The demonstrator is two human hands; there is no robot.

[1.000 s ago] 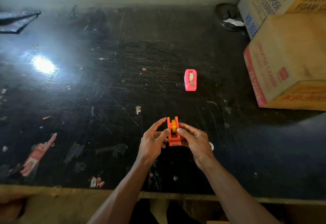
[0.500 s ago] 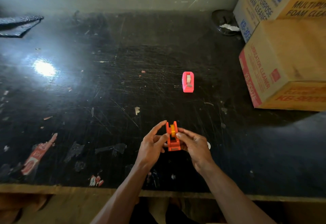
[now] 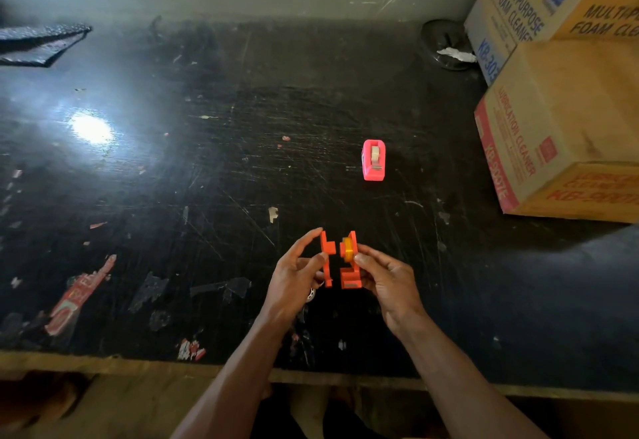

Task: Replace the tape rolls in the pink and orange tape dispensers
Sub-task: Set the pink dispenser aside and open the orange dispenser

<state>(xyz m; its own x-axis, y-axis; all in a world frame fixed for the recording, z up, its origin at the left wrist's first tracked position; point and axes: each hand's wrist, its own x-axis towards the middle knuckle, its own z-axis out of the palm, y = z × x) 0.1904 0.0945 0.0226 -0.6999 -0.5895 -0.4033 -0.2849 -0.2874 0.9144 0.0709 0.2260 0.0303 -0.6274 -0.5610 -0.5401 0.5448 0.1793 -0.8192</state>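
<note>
The orange tape dispenser is split into two halves above the near part of the black table (image 3: 207, 162). My left hand (image 3: 297, 276) pinches the left half (image 3: 326, 258), a flat side shell. In my right hand (image 3: 383, 276) sits the right half (image 3: 350, 265), which still carries a small yellow tape roll (image 3: 347, 252). A narrow gap separates the two halves. Something small and white (image 3: 311, 295) shows under my left palm. Farther back and to the right, the pink tape dispenser (image 3: 373, 160) stands on the table with a pale roll in it.
Two stacked cardboard boxes (image 3: 560, 120) fill the right back corner. A dark round object with a white scrap (image 3: 447, 46) lies beside them by the wall. A black flat piece (image 3: 41, 42) lies at the far left. Sticker scraps (image 3: 83, 293) dot the near left.
The orange dispenser was in one piece between both hands; now it has come apart into two halves, the left one pulled slightly away to the left.
</note>
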